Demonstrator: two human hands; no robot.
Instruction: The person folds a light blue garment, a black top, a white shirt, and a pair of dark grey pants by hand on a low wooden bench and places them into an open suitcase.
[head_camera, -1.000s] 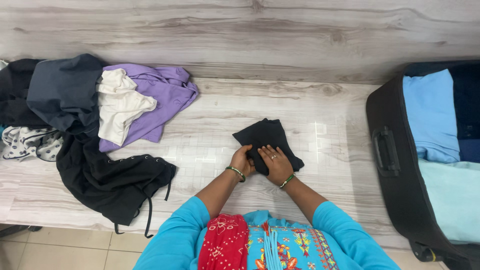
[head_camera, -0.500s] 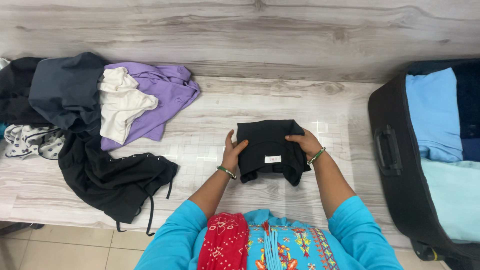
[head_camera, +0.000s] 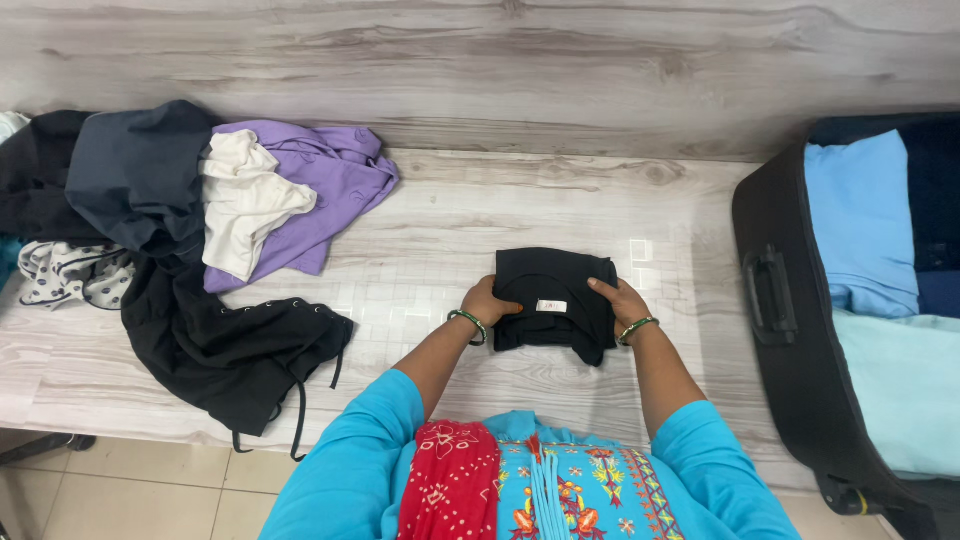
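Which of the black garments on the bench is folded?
The small black garment gripped between the left hand and right hand. The black laced garment by the clothes pile lies crumpled and untouched.

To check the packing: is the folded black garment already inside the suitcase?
No, the folded black garment lies on the wooden surface, held by both hands, apart from the suitcase.

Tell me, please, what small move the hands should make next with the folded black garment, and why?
Probably carry it right, toward the suitcase. The black garment already looks folded compact, the left hand and right hand grip its two sides, and the open suitcase already holds folded blue clothes, while the unfolded pile lies to the left.
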